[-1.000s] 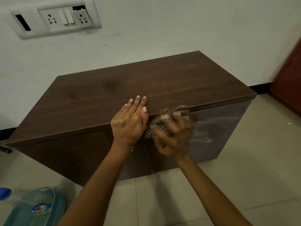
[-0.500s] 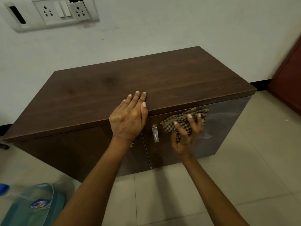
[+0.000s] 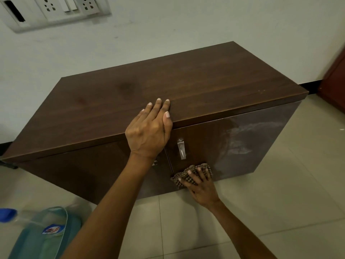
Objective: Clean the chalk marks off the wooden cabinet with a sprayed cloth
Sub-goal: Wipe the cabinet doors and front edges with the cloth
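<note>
A low dark wooden cabinet [image 3: 196, 85] stands against the white wall. Its right door [image 3: 205, 139] carries whitish chalk smears [image 3: 240, 139] and a metal handle [image 3: 181, 148]. My left hand [image 3: 149, 129] lies flat on the front edge of the top, fingers together, holding nothing. My right hand [image 3: 200, 186] presses a brown checked cloth [image 3: 190, 174] against the bottom left corner of the right door, below the handle.
A blue-capped spray bottle [image 3: 11, 214] and a teal bag [image 3: 46, 234] lie on the tiled floor at bottom left. A socket panel [image 3: 56, 10] is on the wall above. A reddish wooden door [image 3: 334, 83] stands at the right edge.
My right hand has swept the cloth from the top of the right door down to its lower left corner. My left hand has stayed on the cabinet top.
</note>
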